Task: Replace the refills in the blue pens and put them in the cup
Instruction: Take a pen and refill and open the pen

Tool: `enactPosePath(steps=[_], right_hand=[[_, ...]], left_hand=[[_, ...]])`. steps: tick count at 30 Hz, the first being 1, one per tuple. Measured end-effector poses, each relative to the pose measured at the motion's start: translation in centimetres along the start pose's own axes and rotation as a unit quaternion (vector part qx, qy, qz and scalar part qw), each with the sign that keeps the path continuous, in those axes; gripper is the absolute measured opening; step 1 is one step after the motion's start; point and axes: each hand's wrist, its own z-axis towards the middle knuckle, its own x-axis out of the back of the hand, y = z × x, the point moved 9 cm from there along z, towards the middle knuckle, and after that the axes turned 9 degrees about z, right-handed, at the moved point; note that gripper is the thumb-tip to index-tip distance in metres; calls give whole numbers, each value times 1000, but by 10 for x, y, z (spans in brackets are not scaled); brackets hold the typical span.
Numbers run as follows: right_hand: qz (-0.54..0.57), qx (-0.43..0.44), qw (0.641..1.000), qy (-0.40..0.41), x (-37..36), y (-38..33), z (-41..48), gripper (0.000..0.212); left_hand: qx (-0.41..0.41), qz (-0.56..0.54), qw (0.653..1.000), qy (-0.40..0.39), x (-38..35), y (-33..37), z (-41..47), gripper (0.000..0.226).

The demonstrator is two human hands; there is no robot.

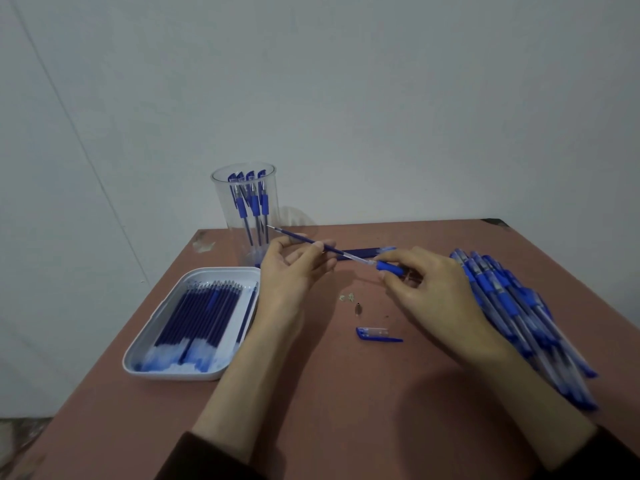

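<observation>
My left hand [291, 268] pinches a dark blue refill [304, 240] between thumb and fingers; its tip points up and left toward the cup. The refill's other end sits in the mouth of a blue pen barrel [389, 266], which my right hand [429, 289] grips. A clear plastic cup [242, 188] stands at the table's far left with several blue pens in it. A white tray [156, 351] at the left holds several refills. A pile of blue pens [519, 313] lies at the right, partly behind my right wrist.
A blue pen cap [377, 334] lies on the reddish table [346, 410] between my forearms, with a small metal tip [357, 309] and scraps just beyond it. A dark refill [363, 252] lies behind my hands. A wall stands close behind the table.
</observation>
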Motion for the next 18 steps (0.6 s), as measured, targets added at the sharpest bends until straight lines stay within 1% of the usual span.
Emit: enactPosePath(steps=[11,15,18], right_hand=[[-23,-10,1000,-8,1,3,1,20],[9,-10,1000,-13,0,0,2,18],[-8,-3,1000,-14,0,-1,1,19]], left_hand=[[-2,0,1000,-11,-1,-3,1,14],[1,-4,1000,-6,0,-4,1,14],[-2,2,1000,-4,1,-6,1,15]])
